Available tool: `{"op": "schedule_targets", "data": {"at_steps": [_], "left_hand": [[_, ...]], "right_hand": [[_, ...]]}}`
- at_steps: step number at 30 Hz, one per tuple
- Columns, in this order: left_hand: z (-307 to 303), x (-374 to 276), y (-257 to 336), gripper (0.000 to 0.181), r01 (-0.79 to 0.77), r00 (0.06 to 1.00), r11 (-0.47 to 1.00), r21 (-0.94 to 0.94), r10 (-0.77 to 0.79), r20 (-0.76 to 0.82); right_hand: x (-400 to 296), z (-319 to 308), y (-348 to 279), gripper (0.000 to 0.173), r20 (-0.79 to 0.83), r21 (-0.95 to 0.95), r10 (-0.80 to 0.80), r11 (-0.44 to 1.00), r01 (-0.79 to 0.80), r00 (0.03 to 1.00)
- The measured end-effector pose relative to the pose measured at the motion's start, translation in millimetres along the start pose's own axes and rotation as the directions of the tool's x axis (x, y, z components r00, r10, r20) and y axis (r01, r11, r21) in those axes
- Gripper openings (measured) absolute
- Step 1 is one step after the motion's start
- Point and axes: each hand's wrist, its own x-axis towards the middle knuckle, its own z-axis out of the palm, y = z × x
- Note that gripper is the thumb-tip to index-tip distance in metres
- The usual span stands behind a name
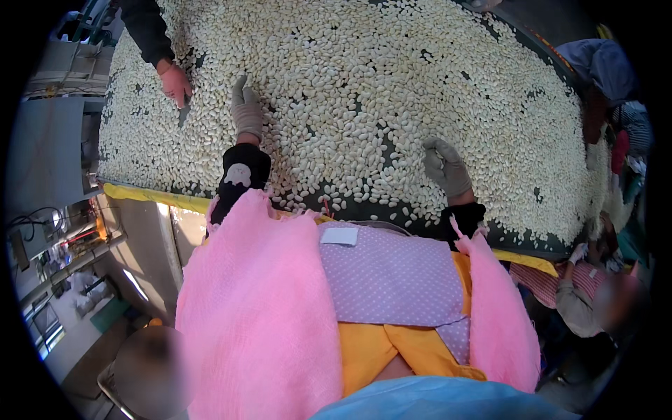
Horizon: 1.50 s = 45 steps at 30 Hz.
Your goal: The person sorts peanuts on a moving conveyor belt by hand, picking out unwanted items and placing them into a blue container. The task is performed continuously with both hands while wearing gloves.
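White beans (341, 105) lie in a wide, mostly single layer on a dark sorting surface (367, 210). My left hand (247, 111), in a grey glove with bare-looking wrist above a black cuff, rests among the beans with its fingers stretched away from me. Nothing shows in it. Farther right and closer to the front edge, my right hand (446, 165) is gloved in grey too. Its fingers curl down over the beans, and whatever may be under the fingertips is hidden.
Another person's pinkish hand (175, 84) reaches in from the upper left, touching the surface. Yellow edging (157, 197) runs along the near side. Other people sit or stand at the right, one with a white-gloved hand (578, 253). Grey machine panels (47, 147) stand at left.
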Motion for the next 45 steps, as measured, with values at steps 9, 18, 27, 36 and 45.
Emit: {"op": "schedule_targets", "data": {"at_steps": [9,18,27,36,45], "left_hand": [[208,-101,-52,0.053,-0.170,0.826,0.902,0.397,-0.090,0.557],[71,-139,-31,0.039,-0.052,0.966,0.993,-0.106,0.077,0.248],[145,-207,-76,0.058,-0.177,0.953,0.836,0.519,0.014,0.303],[238,-286,-31,0.036,0.066,0.502,0.947,0.313,-0.303,0.810],[109,-248,-76,0.025,-0.317,0.901,0.765,0.561,0.059,0.430]], "right_hand": [[-90,-15,49,0.030,-0.075,0.285,0.040,0.958,-0.017,0.996],[-114,-21,45,0.031,-0.110,0.268,0.018,0.963,0.012,0.994],[-125,-40,47,0.031,0.047,0.328,0.086,0.940,-0.097,0.995],[-164,-56,39,0.028,-0.016,0.342,0.076,0.938,-0.066,0.997],[-208,-84,40,0.026,0.005,0.378,0.052,0.924,-0.050,0.999]]}}
